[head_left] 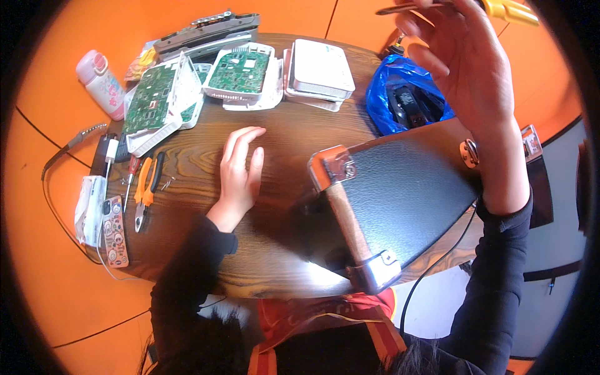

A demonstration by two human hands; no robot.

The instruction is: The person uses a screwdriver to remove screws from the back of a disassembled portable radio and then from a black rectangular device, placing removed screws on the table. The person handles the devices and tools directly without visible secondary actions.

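Observation:
My left hand (239, 169) rests open on the wooden table, its fingers stretched out and thumb apart, holding nothing. My right hand (472, 69) is raised at the upper right, palm showing, above a blue plastic bag. Its fingers curl around a yellow-handled tool (509, 11) with a narrow dark end; the top edge cuts part of it off, so its exact kind is unclear. Between my arms, at the front right of the table, lies a black leather-textured case (406, 194) with metal corners and a brown edge strip. My right forearm passes over its far right side.
Opened white housings with green circuit boards (237, 70) and stacked white devices (322, 69) line the back. The blue bag (380, 94) holds black items. Orange-handled pliers (145, 187), a red screwdriver (132, 172), a phone (115, 234) and a pink bottle (103, 87) lie or stand left.

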